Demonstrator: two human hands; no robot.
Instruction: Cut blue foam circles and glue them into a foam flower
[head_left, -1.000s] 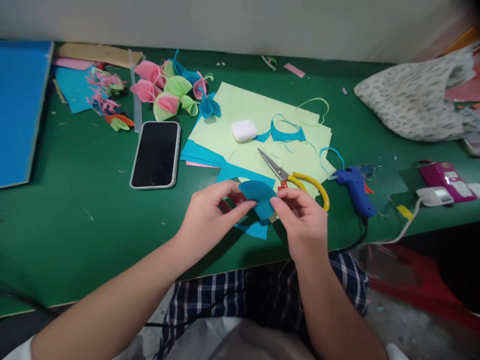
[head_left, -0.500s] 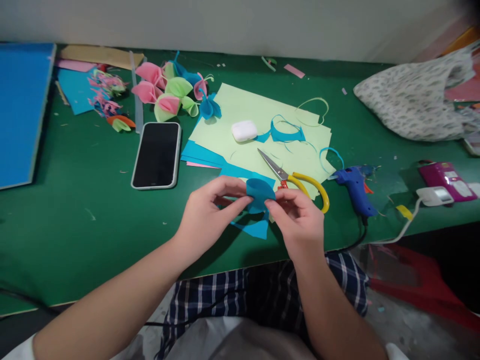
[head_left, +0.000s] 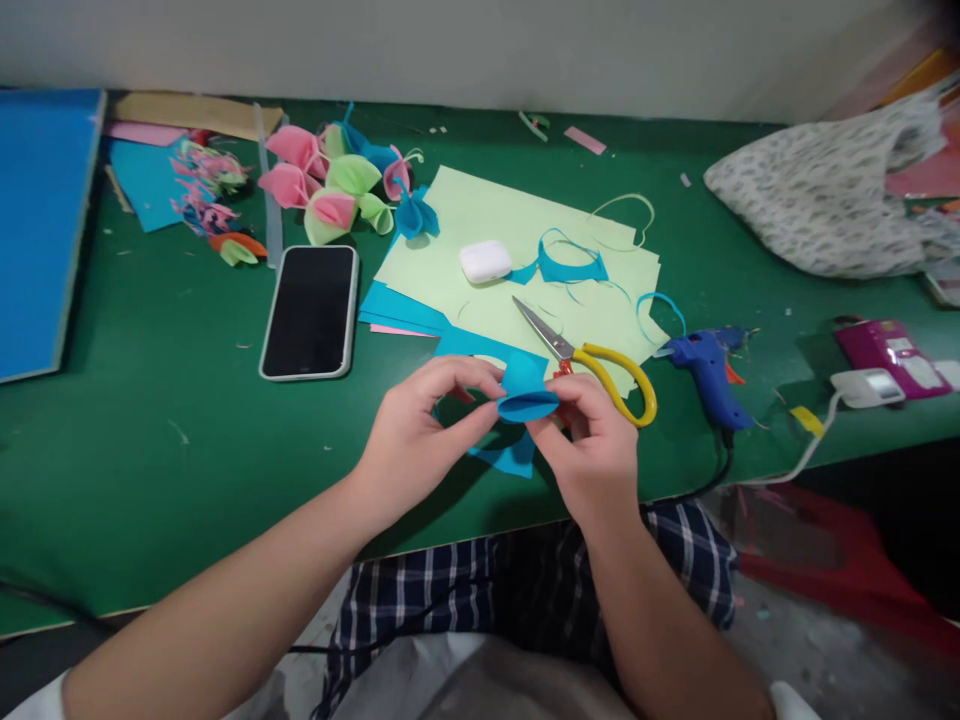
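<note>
Between my two hands is a small folded piece of blue paper point(head_left: 527, 405), its fold facing me. My left hand point(head_left: 431, 425) pinches its left end between thumb and fingers. At the right end, my right hand point(head_left: 589, 430) grips it the same way. Under and behind the hands lies a cut blue sheet point(head_left: 514, 458), partly hidden. Yellow-handled scissors point(head_left: 585, 355) rest just beyond my right hand, blades pointing away to the left, on pale green paper sheets point(head_left: 480, 210). Blue paper offcuts point(head_left: 570, 268) lie on those sheets.
A phone point(head_left: 310, 312) lies left of the hands, below several pink, green and blue paper flowers point(head_left: 337, 185). A white case point(head_left: 485, 261) sits on the green paper. To the right are a blue glue gun point(head_left: 709, 370), a purple device point(head_left: 885, 355) and a patterned cloth bag point(head_left: 817, 200).
The blue paper in my hands has gone from a rounded, opened face to a narrow folded shape seen edge-on. Both hands stay in nearly the same place.
</note>
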